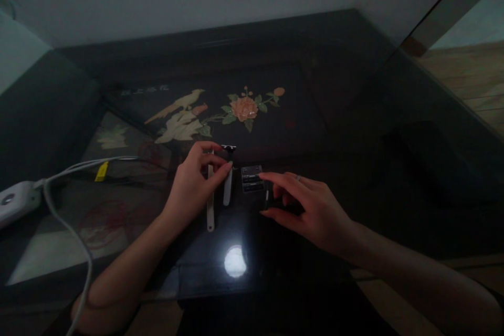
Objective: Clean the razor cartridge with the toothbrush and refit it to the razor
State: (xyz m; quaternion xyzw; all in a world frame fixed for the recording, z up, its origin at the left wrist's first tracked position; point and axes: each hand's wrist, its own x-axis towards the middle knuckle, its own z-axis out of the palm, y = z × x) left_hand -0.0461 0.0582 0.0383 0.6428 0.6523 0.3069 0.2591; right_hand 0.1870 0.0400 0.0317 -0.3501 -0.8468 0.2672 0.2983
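Two white razors lie side by side on a dark glass-topped table (338, 115). My left hand (192, 184) pinches the left razor (210, 210) near its upper end, thumb and forefinger closed around it. The right razor (228, 186), with a dark head, lies just beside those fingers. A small clear blade cartridge (251, 178) rests on the glass to the right of the razors. My right hand (311, 207) hovers beside the cartridge with forefinger stretched toward it and thumb below, holding nothing that I can see.
A white power strip (13, 202) with a white cable (71, 231) lies at the left edge. A painted bird and flower (244, 108) show under the glass. A lamp reflection (235, 261) glares near the front edge. Wooden floor lies to the right.
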